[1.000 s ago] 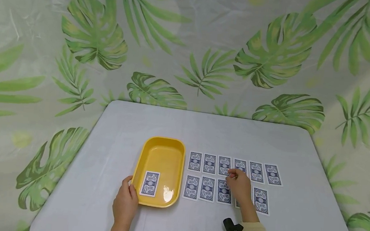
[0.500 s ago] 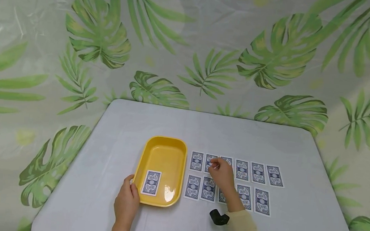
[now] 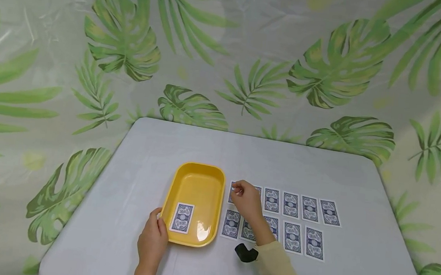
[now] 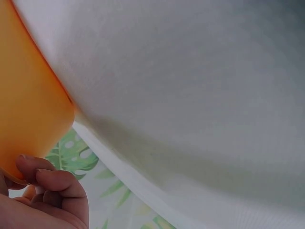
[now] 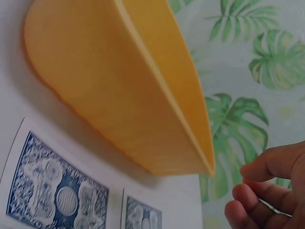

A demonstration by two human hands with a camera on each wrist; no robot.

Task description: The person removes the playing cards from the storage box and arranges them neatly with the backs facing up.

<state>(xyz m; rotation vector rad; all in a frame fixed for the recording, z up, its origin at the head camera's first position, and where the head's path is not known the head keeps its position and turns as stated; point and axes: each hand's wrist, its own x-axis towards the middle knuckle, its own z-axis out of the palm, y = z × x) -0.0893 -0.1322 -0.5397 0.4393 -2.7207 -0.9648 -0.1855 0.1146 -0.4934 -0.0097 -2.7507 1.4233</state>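
Observation:
My left hand [image 3: 153,238] grips the near-left rim of a yellow tray [image 3: 168,194], and in the left wrist view its fingers [image 4: 62,183] curl at the tray's edge. Inside the tray lies a blue-backed playing card [image 3: 181,218], face down; whether it is one card or a stack I cannot tell. My right hand [image 3: 249,202] hovers just right of the tray, over the left end of two rows of face-down playing cards [image 3: 231,224]. Its fingers are loosely bent, and nothing shows between them in the right wrist view [image 5: 262,191]. The hand and forearm partly cover several cards.
Several more cards [image 3: 310,208] lie in the two rows toward the right of the white-covered table [image 3: 280,164]. A black device [image 3: 246,253] sits beside the right sleeve [image 3: 278,267]. Leaf-patterned cloth [image 3: 247,88] rises behind the table's back edge.
My right hand has moved left across the card rows toward the tray, with the black device following it. The left hand stays at the tray's rim. The whole view has shifted slightly.

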